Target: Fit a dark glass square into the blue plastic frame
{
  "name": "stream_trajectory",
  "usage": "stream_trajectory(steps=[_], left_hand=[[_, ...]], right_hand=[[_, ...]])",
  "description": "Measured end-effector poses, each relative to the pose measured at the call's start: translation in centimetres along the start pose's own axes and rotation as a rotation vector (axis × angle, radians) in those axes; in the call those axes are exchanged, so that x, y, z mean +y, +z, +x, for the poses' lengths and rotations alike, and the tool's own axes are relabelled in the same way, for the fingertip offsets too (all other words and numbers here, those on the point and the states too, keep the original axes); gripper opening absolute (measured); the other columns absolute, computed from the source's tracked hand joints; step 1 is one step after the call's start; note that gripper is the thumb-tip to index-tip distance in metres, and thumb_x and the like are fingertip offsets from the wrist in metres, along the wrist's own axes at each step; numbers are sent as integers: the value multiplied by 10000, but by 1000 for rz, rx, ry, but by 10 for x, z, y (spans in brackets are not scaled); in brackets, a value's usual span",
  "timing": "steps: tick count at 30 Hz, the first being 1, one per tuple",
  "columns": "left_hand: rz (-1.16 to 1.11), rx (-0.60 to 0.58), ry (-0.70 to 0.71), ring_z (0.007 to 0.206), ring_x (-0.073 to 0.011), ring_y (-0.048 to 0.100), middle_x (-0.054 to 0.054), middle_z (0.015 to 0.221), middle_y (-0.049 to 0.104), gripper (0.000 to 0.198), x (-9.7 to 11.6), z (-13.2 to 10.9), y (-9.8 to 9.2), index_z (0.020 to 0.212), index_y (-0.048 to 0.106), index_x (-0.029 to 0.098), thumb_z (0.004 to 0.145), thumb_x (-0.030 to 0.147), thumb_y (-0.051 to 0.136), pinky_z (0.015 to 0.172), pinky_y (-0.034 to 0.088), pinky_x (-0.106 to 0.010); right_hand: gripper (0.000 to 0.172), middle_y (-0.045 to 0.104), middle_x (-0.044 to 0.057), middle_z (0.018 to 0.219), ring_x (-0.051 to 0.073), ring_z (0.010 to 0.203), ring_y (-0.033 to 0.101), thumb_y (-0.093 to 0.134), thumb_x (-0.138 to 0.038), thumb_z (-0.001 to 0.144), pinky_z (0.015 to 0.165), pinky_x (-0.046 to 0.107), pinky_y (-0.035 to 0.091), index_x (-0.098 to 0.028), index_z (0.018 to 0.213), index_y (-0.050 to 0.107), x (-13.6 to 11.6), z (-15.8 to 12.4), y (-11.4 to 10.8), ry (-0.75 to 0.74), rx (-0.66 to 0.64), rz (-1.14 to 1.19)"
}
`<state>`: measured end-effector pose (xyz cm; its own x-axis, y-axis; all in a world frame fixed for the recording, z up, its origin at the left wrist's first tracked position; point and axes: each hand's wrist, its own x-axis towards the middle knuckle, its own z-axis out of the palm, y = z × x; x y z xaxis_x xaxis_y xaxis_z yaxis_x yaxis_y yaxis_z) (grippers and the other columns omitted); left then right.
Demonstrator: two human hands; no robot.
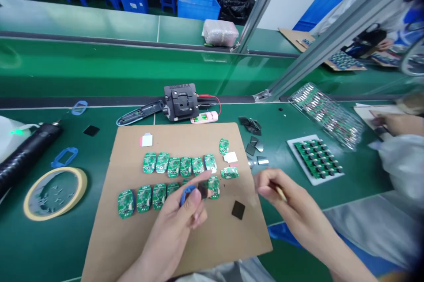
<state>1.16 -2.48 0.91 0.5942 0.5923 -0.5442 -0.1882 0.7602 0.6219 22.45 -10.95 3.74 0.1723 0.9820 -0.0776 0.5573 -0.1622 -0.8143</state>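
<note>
My left hand is over the cardboard sheet, its fingers closed on a small blue plastic frame. A dark square piece shows at its fingertips, by the frame. Off the sheet's right edge, my right hand is curled round a thin tan stick; its far end is hidden by the fingers. Two rows of small green circuit boards lie on the sheet, partly covered by my left hand. Another dark square rests between my hands.
A roll of tape stands at the left, near a blue frame. Behind the sheet is a black fixture. Dark squares, a tray of boards and a clear plastic tray lie rightward. A co-worker's hand is at far right.
</note>
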Motion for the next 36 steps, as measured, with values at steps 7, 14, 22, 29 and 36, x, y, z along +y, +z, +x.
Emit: stream_trajectory(steps=[7,14,22,29,36], left_hand=[[829,-358,216,959,-161,546,-53,1131,508,425,-54,-19,-25,1205,577,323,857,131,426,861,506,-279],[1441,-552,548,1053,-244,604,-137,1480,345,694,-80,-23,-28,1270,433,236,624,-16,407,773,586,-319],[1749,-562,662,1052,-263,644,-181,1458,425,575,-63,-24,-6,1192,489,164,690,-81,354,761,600,-389],[1733,-591,631,1082,-298,627,-201,1476,390,573,-65,-22,-7,1225,476,142,701,-70,380,784,590,-422],[1740,-622,613,1184,-327,567,-230,1498,336,592,-65,-20,-4,1251,450,123,701,-81,367,824,580,-448]], right_hand=[[214,528,1,785,135,698,484,342,-13,821,619,256,376,-213,831,417,24,-4,3,70,-326,-133],[230,549,25,848,165,794,490,382,13,789,718,295,385,-205,822,446,35,-4,17,-66,-323,-155],[219,562,40,868,174,821,510,357,0,836,736,312,416,-198,866,445,40,-12,27,-74,-225,-129],[240,560,34,880,168,831,506,349,21,834,742,309,412,-199,863,440,39,-13,29,-49,-209,-108],[231,562,37,878,168,828,503,359,16,823,743,310,410,-195,856,447,40,-15,30,-31,-202,-101]])
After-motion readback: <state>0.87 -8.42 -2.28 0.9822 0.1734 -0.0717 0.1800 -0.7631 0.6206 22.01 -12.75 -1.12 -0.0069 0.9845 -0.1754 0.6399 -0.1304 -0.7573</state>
